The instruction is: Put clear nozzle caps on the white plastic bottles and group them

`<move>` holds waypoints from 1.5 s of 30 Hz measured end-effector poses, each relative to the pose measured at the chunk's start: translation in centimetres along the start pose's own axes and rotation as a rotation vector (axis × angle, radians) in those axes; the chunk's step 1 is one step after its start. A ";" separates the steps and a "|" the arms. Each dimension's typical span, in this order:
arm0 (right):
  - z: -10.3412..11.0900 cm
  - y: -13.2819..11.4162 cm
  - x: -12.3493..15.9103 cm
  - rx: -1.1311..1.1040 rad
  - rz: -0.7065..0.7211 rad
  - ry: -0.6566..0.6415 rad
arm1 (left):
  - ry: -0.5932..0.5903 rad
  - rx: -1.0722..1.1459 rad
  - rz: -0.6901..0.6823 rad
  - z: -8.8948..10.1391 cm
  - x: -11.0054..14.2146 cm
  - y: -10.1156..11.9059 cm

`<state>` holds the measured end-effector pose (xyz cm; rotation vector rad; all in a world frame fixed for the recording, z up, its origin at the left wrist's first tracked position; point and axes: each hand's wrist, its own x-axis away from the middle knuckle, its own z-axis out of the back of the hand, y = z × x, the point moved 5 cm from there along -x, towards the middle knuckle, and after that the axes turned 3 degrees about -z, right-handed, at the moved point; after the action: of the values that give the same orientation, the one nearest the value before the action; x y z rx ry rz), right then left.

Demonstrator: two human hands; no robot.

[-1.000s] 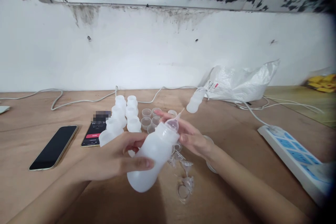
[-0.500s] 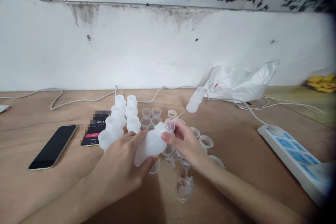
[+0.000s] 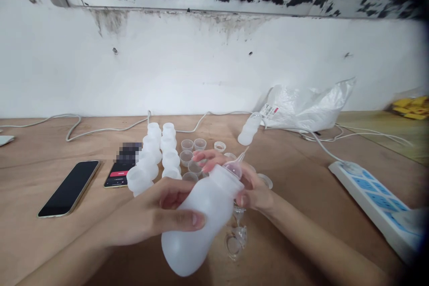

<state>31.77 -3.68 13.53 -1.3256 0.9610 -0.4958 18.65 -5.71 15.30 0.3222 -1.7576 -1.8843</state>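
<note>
My left hand (image 3: 157, 216) is wrapped round a white plastic bottle (image 3: 201, 221), which is tilted with its neck up and to the right. My right hand (image 3: 250, 185) is closed on the clear pointed nozzle cap (image 3: 236, 167) at the bottle's mouth. Just below the bottle lie a few clear nozzle tips (image 3: 236, 237) on the wooden table (image 3: 301, 196). Behind my hands stand two rows of white bottles (image 3: 157, 152) and several small clear cups (image 3: 192, 152).
Two phones (image 3: 69, 187) lie at the left, one with a lit screen (image 3: 120, 172). A white bottle (image 3: 250, 128) lies beside a white plastic bag (image 3: 306, 105) at the back right. A power strip (image 3: 372, 196) and white cables (image 3: 100, 127) cross the table.
The bottle has come up off the table and closer to me, its neck now pointing up to the right. My right hand has stayed on the nozzle cap.
</note>
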 end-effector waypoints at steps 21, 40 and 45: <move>-0.9 -0.2 0.9 0.065 -0.005 0.090 | -0.076 0.478 0.076 -1.2 0.2 -1.0; -1.7 1.2 0.9 -0.211 -0.094 0.305 | 0.550 -0.905 -0.206 -0.9 0.7 0.1; -1.9 1.5 1.1 -0.213 -0.122 0.381 | 0.618 -1.121 -0.156 -1.1 0.2 -0.8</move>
<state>30.51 -5.30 11.90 -1.5185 1.2783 -0.7763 18.89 -6.69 14.43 0.5117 -0.1751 -2.2219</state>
